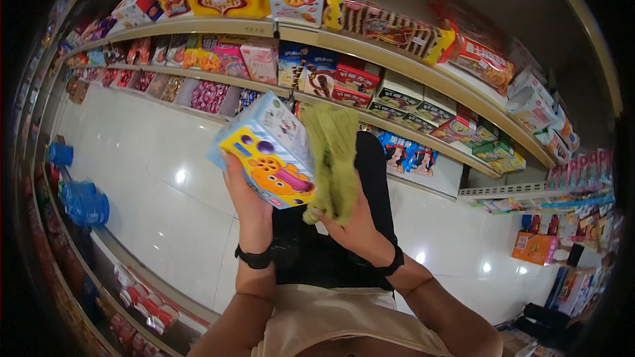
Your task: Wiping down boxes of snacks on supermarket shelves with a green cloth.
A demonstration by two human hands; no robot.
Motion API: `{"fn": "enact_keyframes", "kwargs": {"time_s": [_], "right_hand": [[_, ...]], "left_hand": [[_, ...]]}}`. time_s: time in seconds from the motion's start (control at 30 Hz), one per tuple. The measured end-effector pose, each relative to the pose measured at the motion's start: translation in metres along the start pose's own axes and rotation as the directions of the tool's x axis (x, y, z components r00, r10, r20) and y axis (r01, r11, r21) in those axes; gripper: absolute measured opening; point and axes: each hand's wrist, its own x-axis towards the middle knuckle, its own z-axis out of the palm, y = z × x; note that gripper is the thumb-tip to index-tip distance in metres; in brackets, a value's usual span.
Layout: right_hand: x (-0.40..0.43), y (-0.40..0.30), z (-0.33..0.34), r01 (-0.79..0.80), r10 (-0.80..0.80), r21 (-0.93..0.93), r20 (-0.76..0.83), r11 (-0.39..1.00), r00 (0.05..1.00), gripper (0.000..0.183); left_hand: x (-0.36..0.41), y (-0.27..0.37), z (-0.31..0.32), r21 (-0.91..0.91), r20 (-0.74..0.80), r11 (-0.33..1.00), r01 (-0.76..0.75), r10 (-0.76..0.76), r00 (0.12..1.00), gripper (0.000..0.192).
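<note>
My left hand [246, 196] grips a blue and yellow snack box [270, 158] from its left end. A cartoon figure and purple balls are printed on the box, which is tilted in front of my lap. In my right hand [354, 225] is a bunched green cloth [331, 163], which lies close against the right end of the box. Whether the cloth presses on the cardboard cannot be told. Both wrists wear black bands. My knee in black trousers [374, 168] is behind the cloth.
Ahead, a shelf unit [357, 42] holds boxed and bagged snacks, with bins of wrapped candies [209, 96] low down. Blue water jugs [85, 203] stand at left by another shelf. An orange carton [533, 248] is at right near another person's hand [561, 256]. The floor [163, 158] is glossy tile.
</note>
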Motion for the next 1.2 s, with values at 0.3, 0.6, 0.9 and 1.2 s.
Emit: {"fn": "enact_keyframes", "kwargs": {"time_s": [0.3,0.6,0.9,1.2], "right_hand": [[-0.026,0.016,0.019,-0.011,0.015,0.25,-0.016,0.968,1.0,0.038],[-0.008,0.025,0.025,-0.069,0.24,0.669,-0.167,0.74,0.956,0.047],[-0.033,0.042,0.014,-0.357,0.353,0.501,0.107,0.789,0.93,0.044],[-0.024,0.06,0.024,-0.558,0.52,0.587,0.255,0.587,0.815,0.058]], "left_hand": [[-0.021,-0.016,-0.007,-0.022,-0.046,1.0,0.01,-0.011,0.999,0.047],[-0.014,-0.019,0.016,0.511,0.278,0.829,-0.227,0.09,0.956,0.068],[-0.014,-0.006,0.022,0.349,0.325,0.913,-0.212,0.095,0.941,0.096],[-0.001,-0.017,0.015,0.44,0.351,0.859,-0.263,0.105,0.931,0.092]]}}
